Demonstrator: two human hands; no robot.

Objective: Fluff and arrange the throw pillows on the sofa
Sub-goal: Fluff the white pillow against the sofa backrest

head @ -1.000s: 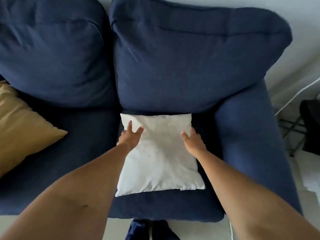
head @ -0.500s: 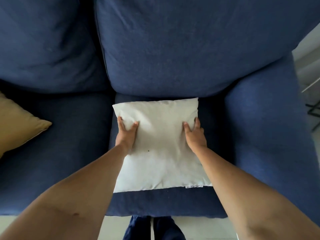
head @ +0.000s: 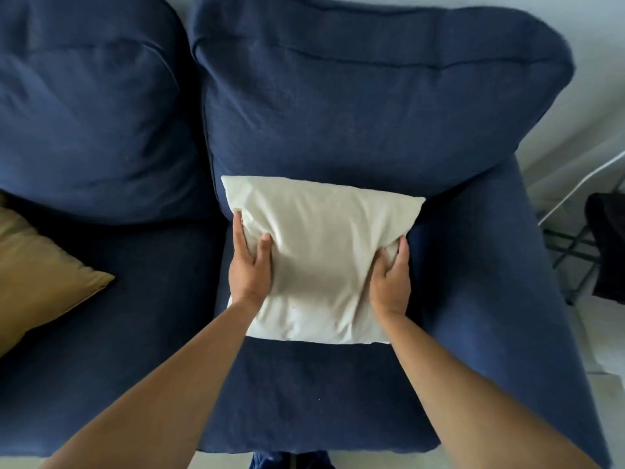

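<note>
Left hand (head: 250,269) and right hand (head: 390,282) gripping opposite sides of a cream square fabric pillow (head: 321,258), squeezed inward, on the navy fabric sofa (head: 473,299) seat against its right back cushion (head: 355,106), mustard satin pillow (head: 37,279) well apart at left

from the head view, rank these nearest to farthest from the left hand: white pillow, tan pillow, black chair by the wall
1. white pillow: in the left hand itself, held by its left edge on the right seat cushion.
2. tan pillow: off to the left, lying on the other seat at the picture's edge.
3. black chair: far right, on the floor beyond the sofa arm.
</note>
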